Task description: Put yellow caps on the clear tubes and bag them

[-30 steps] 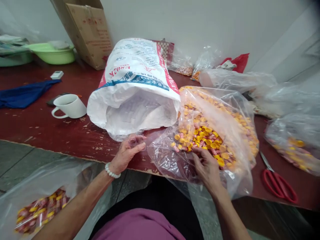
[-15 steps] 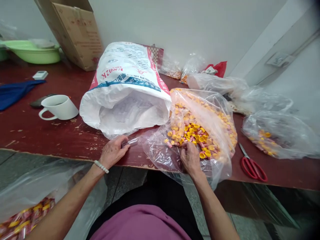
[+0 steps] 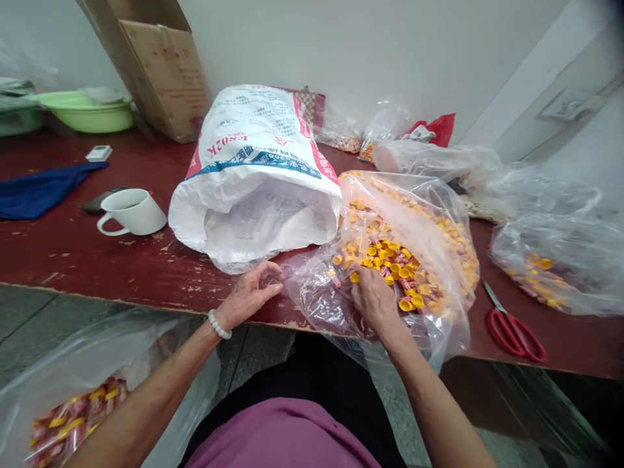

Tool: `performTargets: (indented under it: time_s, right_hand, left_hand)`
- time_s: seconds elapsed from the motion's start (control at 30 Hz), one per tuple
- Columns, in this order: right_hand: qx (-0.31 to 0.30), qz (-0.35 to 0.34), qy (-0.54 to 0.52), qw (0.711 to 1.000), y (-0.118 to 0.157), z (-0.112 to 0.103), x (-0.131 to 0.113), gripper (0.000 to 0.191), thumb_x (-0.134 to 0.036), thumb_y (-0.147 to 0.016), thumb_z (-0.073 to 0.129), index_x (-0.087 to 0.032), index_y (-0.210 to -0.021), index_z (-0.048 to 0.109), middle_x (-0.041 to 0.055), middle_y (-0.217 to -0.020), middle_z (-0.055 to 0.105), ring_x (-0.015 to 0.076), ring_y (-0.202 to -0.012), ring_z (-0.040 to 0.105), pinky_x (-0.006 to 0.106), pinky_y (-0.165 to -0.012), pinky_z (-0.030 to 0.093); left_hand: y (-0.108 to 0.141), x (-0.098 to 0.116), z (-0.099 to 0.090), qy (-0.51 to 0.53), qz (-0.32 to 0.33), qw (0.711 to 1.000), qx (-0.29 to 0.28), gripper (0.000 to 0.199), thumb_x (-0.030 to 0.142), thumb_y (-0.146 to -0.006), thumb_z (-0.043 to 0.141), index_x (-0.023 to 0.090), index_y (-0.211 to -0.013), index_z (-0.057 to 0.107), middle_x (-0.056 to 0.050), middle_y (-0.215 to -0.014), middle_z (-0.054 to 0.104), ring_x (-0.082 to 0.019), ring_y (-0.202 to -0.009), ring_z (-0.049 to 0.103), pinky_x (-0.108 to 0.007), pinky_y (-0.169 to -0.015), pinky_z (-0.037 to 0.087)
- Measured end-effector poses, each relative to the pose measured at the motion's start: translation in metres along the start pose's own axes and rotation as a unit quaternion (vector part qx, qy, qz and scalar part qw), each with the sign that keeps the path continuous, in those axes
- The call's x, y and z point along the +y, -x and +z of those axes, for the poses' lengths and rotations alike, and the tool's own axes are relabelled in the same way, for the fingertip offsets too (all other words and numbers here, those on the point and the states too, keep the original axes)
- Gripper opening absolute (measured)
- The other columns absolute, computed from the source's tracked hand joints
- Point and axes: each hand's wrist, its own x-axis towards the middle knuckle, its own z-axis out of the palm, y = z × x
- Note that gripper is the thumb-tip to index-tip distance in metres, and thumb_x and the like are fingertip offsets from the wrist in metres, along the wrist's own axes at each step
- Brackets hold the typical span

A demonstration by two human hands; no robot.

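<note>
Fingers of your right hand point(image 3: 373, 299) dig curled into the yellow caps point(image 3: 390, 260) beside the white sack point(image 3: 258, 175), while your left hand point(image 3: 248, 296) pinches a small clear sleeve point(image 3: 273, 278) ready

Soft even light, wide-angle warp, blurred corners

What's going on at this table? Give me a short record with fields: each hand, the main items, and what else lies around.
left hand: at the table edge, fingers pinching a small clear plastic piece
right hand: inside the clear bag, among the yellow-capped pieces
white sack: lying on its side, mouth open toward the person
table: dark red, worn at the edge
left of sack: white cup, blue cloth, green basin, cardboard box
right of bag: red scissors, more clear bags
</note>
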Motion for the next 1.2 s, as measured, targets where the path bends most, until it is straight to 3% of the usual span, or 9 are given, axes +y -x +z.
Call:
performTargets:
  time_s: [0.13, 0.23, 0.33, 0.43, 0.57, 0.73, 0.83, 1.07, 1.2]
  right_hand:
    - [0.076, 0.040, -0.096, 0.992, 0.009, -0.010, 0.005, 0.026, -0.025, -0.084, 0.048, -0.015, -0.107, 0.054, 0.0105, -0.095, 0.060, 0.0214, -0.086, 0.056, 0.038, -0.081, 0.046]
    - [0.099, 0.059, -0.175, 0.978, 0.014, -0.011, -0.012, 0.027, -0.034, -0.090, 0.044, -0.017, -0.110, 0.049, 0.0051, -0.088, 0.061, 0.0158, -0.077, 0.059, 0.032, -0.072, 0.050]
    - [0.096, 0.076, -0.339, 0.933, 0.022, -0.012, -0.036, 0.027, -0.037, -0.090, 0.045, -0.019, -0.110, 0.047, 0.0034, -0.089, 0.061, 0.0133, -0.077, 0.060, 0.028, -0.070, 0.051]
    - [0.040, 0.080, -0.467, 0.880, 0.033, -0.013, -0.053, 0.026, -0.035, -0.085, 0.056, -0.021, -0.106, 0.051, 0.0025, -0.091, 0.061, 0.0131, -0.076, 0.059, 0.027, -0.069, 0.051]
    - [-0.045, 0.021, -0.404, 0.913, 0.048, -0.022, -0.053, 0.028, -0.035, -0.087, 0.053, -0.022, -0.112, 0.050, 0.0030, -0.096, 0.061, 0.0136, -0.077, 0.058, 0.030, -0.072, 0.049]
    - [-0.025, -0.087, -0.312, 0.946, 0.051, -0.034, -0.043, 0.056, -0.044, -0.074, 0.068, -0.022, -0.117, 0.040, 0.0123, -0.128, 0.043, 0.0246, -0.115, 0.047, 0.043, -0.092, 0.043]
    - [-0.050, -0.158, -0.273, 0.948, 0.052, -0.028, -0.044, 0.066, -0.043, -0.061, 0.079, -0.023, -0.110, 0.041, 0.0138, -0.132, 0.040, 0.0288, -0.127, 0.037, 0.047, -0.101, 0.037]
    - [-0.033, -0.159, -0.247, 0.955, 0.056, -0.016, -0.049, 0.063, -0.035, -0.056, 0.082, -0.023, -0.104, 0.043, 0.0117, -0.125, 0.047, 0.0262, -0.118, 0.047, 0.041, -0.095, 0.042]
    - [-0.038, -0.128, -0.169, 0.977, 0.043, -0.028, -0.016, 0.058, -0.042, -0.071, 0.072, -0.022, -0.119, 0.047, 0.0122, -0.133, 0.042, 0.0261, -0.121, 0.043, 0.040, -0.096, 0.041]
  left_hand:
    - [0.015, 0.016, 0.023, 0.189, -0.044, 0.980, -0.052, 0.031, 0.029, -0.081, 0.060, 0.018, -0.109, 0.054, -0.004, -0.091, 0.060, -0.017, -0.083, 0.060, -0.031, -0.079, 0.047]
    - [0.016, 0.021, 0.042, 0.228, -0.076, 0.968, -0.077, 0.037, 0.034, -0.080, 0.061, 0.018, -0.113, 0.056, -0.003, -0.086, 0.059, -0.015, -0.075, 0.059, -0.028, -0.071, 0.048]
    - [0.013, 0.023, 0.058, 0.191, -0.072, 0.975, -0.085, 0.033, 0.037, -0.079, 0.063, 0.017, -0.105, 0.062, -0.004, -0.087, 0.063, -0.016, -0.077, 0.058, -0.026, -0.069, 0.047]
    - [0.013, 0.028, 0.066, 0.180, -0.055, 0.976, -0.106, 0.030, 0.035, -0.078, 0.064, 0.017, -0.103, 0.065, -0.006, -0.097, 0.066, -0.019, -0.086, 0.059, -0.027, -0.075, 0.047]
    - [0.014, 0.038, 0.067, 0.209, -0.064, 0.964, -0.149, 0.028, 0.034, -0.079, 0.064, 0.016, -0.099, 0.065, -0.004, -0.091, 0.065, -0.015, -0.076, 0.058, -0.026, -0.069, 0.046]
    - [0.017, 0.045, 0.065, 0.245, -0.092, 0.953, -0.152, 0.028, 0.036, -0.077, 0.067, 0.016, -0.096, 0.064, -0.001, -0.084, 0.062, -0.011, -0.065, 0.055, -0.025, -0.064, 0.044]
    - [0.019, 0.046, 0.070, 0.291, -0.108, 0.938, -0.155, 0.023, 0.031, -0.074, 0.070, 0.014, -0.089, 0.065, -0.001, -0.078, 0.061, -0.011, -0.066, 0.054, -0.023, -0.064, 0.042]
    - [0.022, 0.040, 0.087, 0.443, -0.170, 0.865, -0.163, 0.021, 0.024, -0.071, 0.073, 0.013, -0.085, 0.062, -0.001, -0.079, 0.060, -0.011, -0.071, 0.056, -0.021, -0.065, 0.043]
    - [0.020, 0.036, 0.081, 0.404, -0.164, 0.890, -0.129, 0.021, 0.028, -0.076, 0.069, 0.015, -0.088, 0.058, 0.002, -0.072, 0.056, -0.010, -0.063, 0.057, -0.023, -0.063, 0.045]
